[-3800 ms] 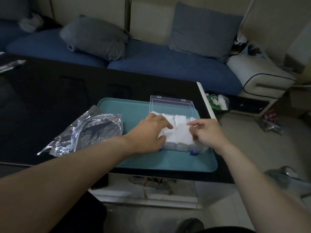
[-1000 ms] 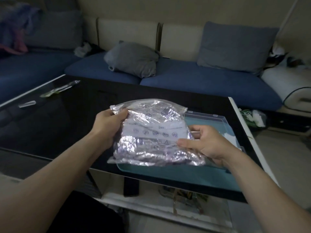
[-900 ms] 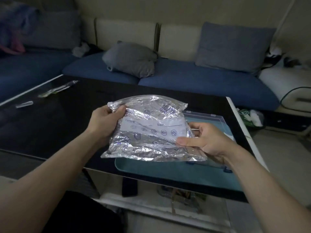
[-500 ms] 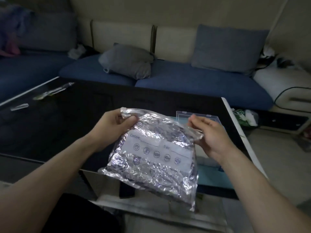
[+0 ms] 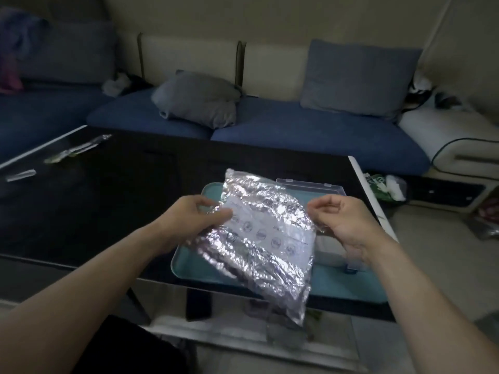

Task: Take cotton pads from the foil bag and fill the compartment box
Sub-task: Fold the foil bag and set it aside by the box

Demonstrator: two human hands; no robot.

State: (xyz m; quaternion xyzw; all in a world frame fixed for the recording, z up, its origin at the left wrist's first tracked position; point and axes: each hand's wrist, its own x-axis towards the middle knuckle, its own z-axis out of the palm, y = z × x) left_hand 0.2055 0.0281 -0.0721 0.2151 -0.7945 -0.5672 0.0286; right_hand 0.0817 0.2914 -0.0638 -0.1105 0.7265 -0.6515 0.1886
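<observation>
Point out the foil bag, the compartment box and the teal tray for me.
foil bag [image 5: 266, 233]: head view, on its white printed label.
compartment box [image 5: 328, 251]: head view, on its white side right of the bag.
teal tray [image 5: 194, 268]: head view, on its bare near-left floor.

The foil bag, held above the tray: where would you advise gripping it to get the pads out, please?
Probably at its top edge, as now: the left hand and right hand pinch opposite corners of the foil bag, which hangs tilted with its bulk below. Come from each side and pull the lips apart.
</observation>
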